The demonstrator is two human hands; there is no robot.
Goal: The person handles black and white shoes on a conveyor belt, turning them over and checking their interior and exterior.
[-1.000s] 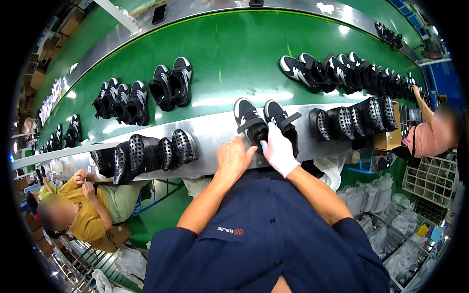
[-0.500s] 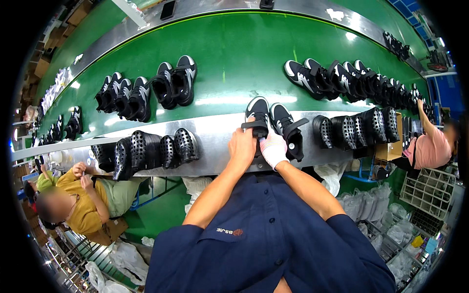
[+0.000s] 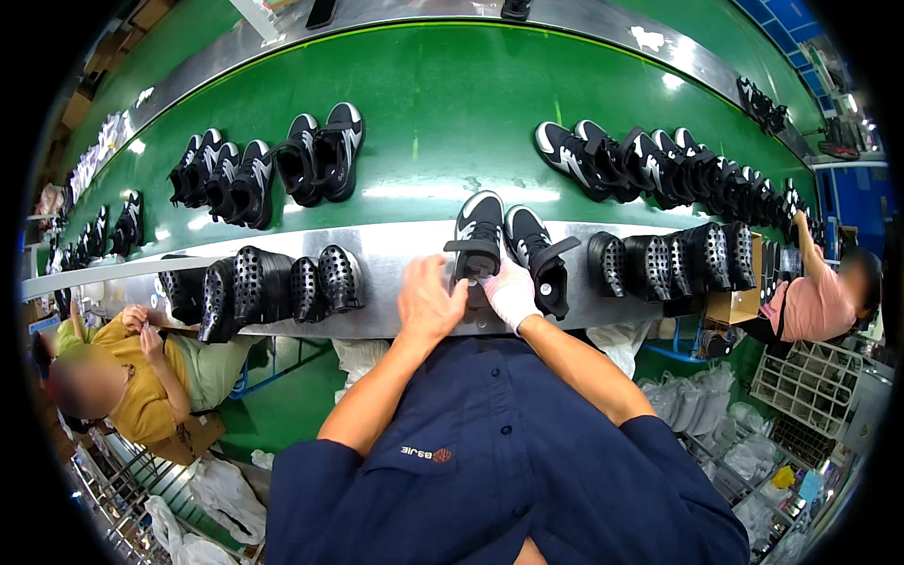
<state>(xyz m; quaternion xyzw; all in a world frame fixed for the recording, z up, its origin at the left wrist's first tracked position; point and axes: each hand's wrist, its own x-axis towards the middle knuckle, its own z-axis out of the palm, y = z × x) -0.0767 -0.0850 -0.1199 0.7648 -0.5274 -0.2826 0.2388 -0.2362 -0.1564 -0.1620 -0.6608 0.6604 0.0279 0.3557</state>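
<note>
Left hand: fingers spread, thumb beside heel of black shoe | Gloved right hand: at this shoe's right side, fingertips hidden, cannot tell if pinching | Shoe: on metal ledge, left of second shoe

Two hands, two central sneakers; around these, six sneakers at 10 o'clock, five black forms at 9, five matching forms at 3; overlapping row of sneakers at 2, uncountable.
</note>
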